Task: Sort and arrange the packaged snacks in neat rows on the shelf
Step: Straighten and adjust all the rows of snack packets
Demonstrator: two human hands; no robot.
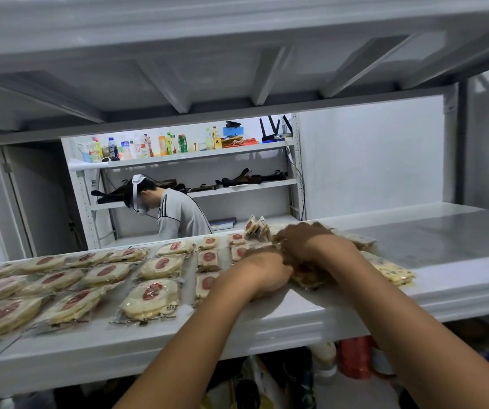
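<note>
Right now the heap of loose packs (308,276) sits centre-right of frame on the shelf (296,314), close to its front edge, w/ both hands dug into it. Left hand (266,273) has fingers curled round wrappers at the heap's left side. Right hand (305,240) lies knuckles-up on top, fingers hooked down into it. So both are clamped on the heap, tho fingertips are buried & I can't tell which single pack each has. To do this step well, prob. best to pull out one kind at a time, not a fistful: film looks slick, so mixed packs would likely slide apart. Lift clear rather than drag, since the small square packs (207,259) run in a column just left of the hands & a sideways shove would knock them crooked. Set each pack red label up, edges in line w/ its neighbours. Round packs (151,296) fill rows across the left half, some overlapping, so they may need squaring later. Speckled packs (393,271) lie just right of the heap, a few packs stand on edge (255,227) behind it. Beyond, centre-left, another person (178,214) bends at a far rack w/ bottles (148,146) on top
</note>
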